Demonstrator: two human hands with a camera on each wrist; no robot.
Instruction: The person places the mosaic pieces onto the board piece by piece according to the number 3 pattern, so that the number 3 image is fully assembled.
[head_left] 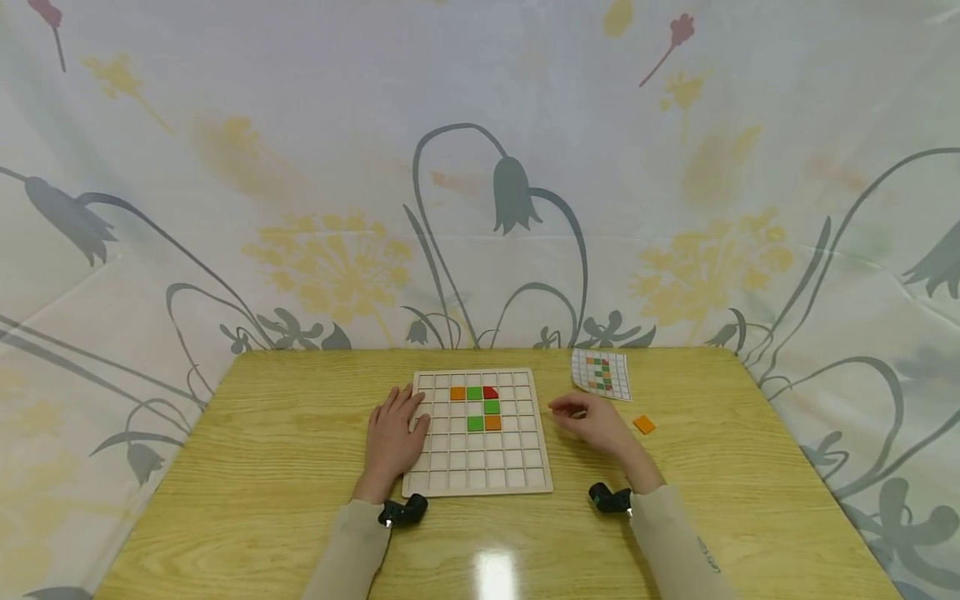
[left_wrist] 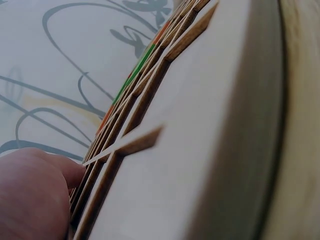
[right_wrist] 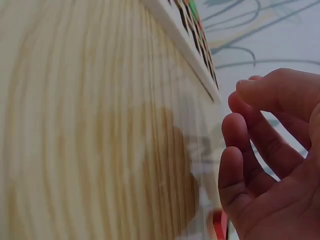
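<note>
A square wooden grid board [head_left: 477, 493] lies on the table with several coloured tiles set in its upper middle cells: orange [head_left: 457, 393], green [head_left: 474, 392] and a red quarter-round tile [head_left: 490, 392] among them. My left hand [head_left: 393, 437] rests on the board's left edge with its fingers spread, the thumb over the outer cells. Right of the board, my right hand [head_left: 596, 425] is raised over the table, thumb and index fingertips together. A sliver of an orange tile [head_left: 552, 406] shows at those fingertips; the rest is hidden. The other right fingers [right_wrist: 234, 172] curl loosely.
A loose orange tile [head_left: 643, 424] lies on the table to the right of my right hand. Behind that hand is a paper pattern card [head_left: 618, 383] with a printed coloured grid. A flower-patterned curtain [head_left: 465, 275] borders the table's far edge [head_left: 337, 351].
</note>
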